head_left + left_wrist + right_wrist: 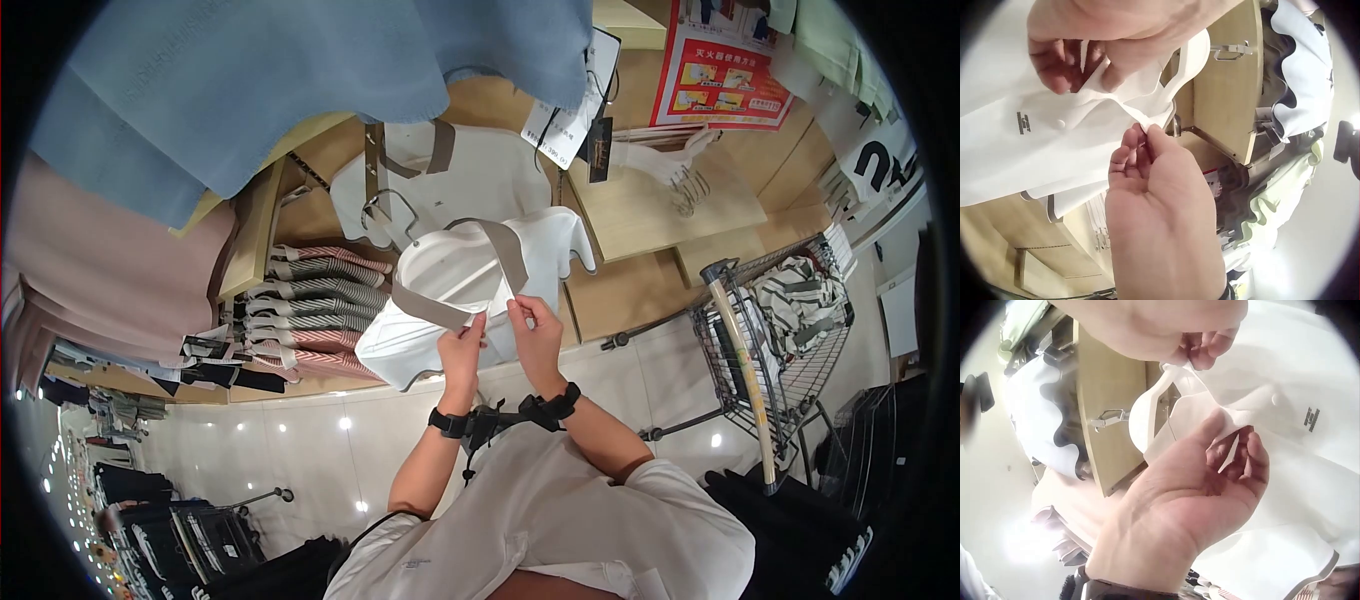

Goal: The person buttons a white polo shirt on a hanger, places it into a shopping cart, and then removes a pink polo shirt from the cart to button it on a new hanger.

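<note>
A white shirt (pixel 410 350) with a grey-brown collar (pixel 508 258) hangs face up in front of the person, a metal hook (pixel 412 225) above its neck. Thumb and fingers of the left hand (pixel 462 358) pinch the fabric at the front of the neck opening. Close beside it, the right hand (pixel 537 332) pinches the other side of the opening. In the left wrist view the left hand (pixel 1160 200) holds a folded white edge. The right wrist view shows the right hand (pixel 1191 494) gripping the front near a button, with a small dark logo beyond.
Another white shirt (pixel 455 185) lies behind. Folded striped garments (pixel 315 310) are stacked on the left, below a hanging blue garment (pixel 280 80) and a pink one (pixel 130 250). A wire cart (pixel 740 350) with clothes stands at the right, near a wooden shelf (pixel 660 225).
</note>
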Demonstrator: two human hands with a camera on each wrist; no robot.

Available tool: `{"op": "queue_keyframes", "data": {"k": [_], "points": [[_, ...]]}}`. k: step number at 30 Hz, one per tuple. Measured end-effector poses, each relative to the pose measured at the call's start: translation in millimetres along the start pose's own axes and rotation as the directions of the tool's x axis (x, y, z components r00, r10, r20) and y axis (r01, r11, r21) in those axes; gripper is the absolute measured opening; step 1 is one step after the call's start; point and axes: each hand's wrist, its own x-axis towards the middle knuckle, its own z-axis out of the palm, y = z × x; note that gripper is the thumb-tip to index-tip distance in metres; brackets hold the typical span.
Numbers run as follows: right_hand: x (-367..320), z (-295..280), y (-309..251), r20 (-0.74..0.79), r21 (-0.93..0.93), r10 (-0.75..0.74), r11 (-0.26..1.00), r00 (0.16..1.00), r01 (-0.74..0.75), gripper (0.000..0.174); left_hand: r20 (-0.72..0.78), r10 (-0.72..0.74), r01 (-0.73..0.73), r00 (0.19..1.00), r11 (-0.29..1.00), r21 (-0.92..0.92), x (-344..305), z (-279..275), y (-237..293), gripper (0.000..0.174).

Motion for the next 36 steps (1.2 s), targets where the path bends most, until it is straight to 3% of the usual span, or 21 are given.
{"op": "queue_keyframes", "data": {"k": [2, 3, 5, 6, 8, 12, 14, 15, 17, 18, 20, 21, 25, 27, 28, 30, 33, 36], "points": [[-0.3, -1.7, -0.1, 0.022, 0.019, 0.032, 0.999, 0.999, -0.032, 0.016, -0.129, -0.093, 0.131, 0.987, 0.936, 0.327, -4.5, -3.4, 7.1, 0.03], [-0.1, -2.3, 0.0, 0.041, 0.036, 0.066, 0.997, 0.997, -0.068, 0.017, -0.131, -0.091, 0.13, 0.987, 0.936, 0.327, -6.6, -5.7, 3.0, 0.03], [-0.4, -1.1, 4.0, 0.022, 0.041, 0.058, 0.997, 0.998, -0.059, 0.016, -0.213, 0.282, -0.161, 0.935, 0.877, 0.453, -12.5, -10.6, -9.9, 0.031], [0.1, -0.4, 5.7, 0.004, 0.045, 0.048, 0.998, 0.999, -0.048, 0.014, -0.212, 0.282, -0.161, 0.936, 0.876, 0.454, -14.5, -7.8, -8.0, 0.031], [-1.5, 1.4, 6.5, 0.005, 0.068, 0.071, 0.995, 0.997, -0.071, 0.014, -0.202, 0.487, -0.388, 0.85, 0.837, 0.385, -20.5, -4.2, -1.9, 0.03], [-1.0, 3.1, 4.8, 0.032, 0.131, 0.113, 0.985, 0.993, -0.116, 0.014, -0.196, 0.511, -0.431, 0.837, 0.836, 0.341, -21.8, -5.8, 16.6, 0.025], [-0.3, 5.0, 8.9, 0.033, 0.142, 0.115, 0.983, 0.993, -0.119, 0.014, 0.07, 0.758, -0.696, 0.648, 0.553, 0.459, -28.0, -9.0, 33.0, 0.029], [-1.0, 4.8, 11.2, 0.034, 0.15, 0.121, 0.981, 0.992, -0.125, 0.014, 0.07, 0.757, -0.695, 0.649, 0.553, 0.46, -29.0, -9.4, 44.8, 0.029], [-1.6, 4.1, 13.2, 0.038, 0.13, 0.112, 0.985, 0.993, -0.116, 0.014, 0.273, 0.76, -0.69, 0.589, 0.299, 0.659, -23.5, -11.1, 67.8, 0.04], [-1.3, 4.1, 13.4, 0.04, 0.114, 0.1, 0.988, 0.994, -0.104, 0.014, 0.273, 0.761, -0.689, 0.589, 0.296, 0.661, -20.6, -17.5, 70.4, 0.04], [1.2, 2.3, 11.6, 0.053, 0.109, 0.107, 0.988, 0.993, -0.113, 0.015, 0.38, 0.688, -0.633, 0.618, 0.149, 0.76, -12.2, -25.4, 75.7, 0.053], [0.0, 0.9, 10.7, 0.069, 0.098, 0.121, 0.987, 0.99, -0.127, 0.015, 0.379, 0.638, -0.608, 0.67, 0.18, 0.773, -14.1, -23.7, 81.7, 0.04], [1.1, 0.4, 8.6, 0.07, 0.083, 0.108, 0.99, 0.992, -0.113, 0.014, 0.479, 0.585, -0.653, 0.655, 0.118, 0.748, -1.6, -23.9, 77.0, 0.022], [1.7, 3.0, 3.4, 0.041, 0.146, 0.071, 0.986, 0.997, -0.076, 0.013, 0.41, 0.594, -0.647, 0.692, 0.258, 0.717, -3.1, -18.6, 82.3, 0.012], [1.6, 3.4, -0.4, 0.04, 0.147, 0.074, 0.986, 0.996, -0.079, 0.013, 0.412, 0.592, -0.647, 0.692, 0.256, 0.718, -4.6, -16.7, 85.4, 0.012], [3.8, 5.4, -9.1, 0.082, 0.195, 0.071, 0.977, 0.994, -0.086, 0.014, 0.402, 0.524, -0.637, 0.751, 0.414, 0.651, -5.8, -13.4, 90.6, 0.013], [6.1, 9.8, -15.4, 0.107, 0.181, 0.01, 0.983, 0.994, -0.029, 0.014, 0.375, 0.505, -0.615, 0.777, 0.486, 0.621, -5.1, -6.9, 91.7, 0.014], [6.3, 12.1, -19.7, 0.117, 0.11, -0.039, 0.994, 0.992, 0.026, 0.014, 0.387, 0.537, -0.65, 0.749, 0.485, 0.585, -7.3, -2.2, 92.3, 0.014]]}}
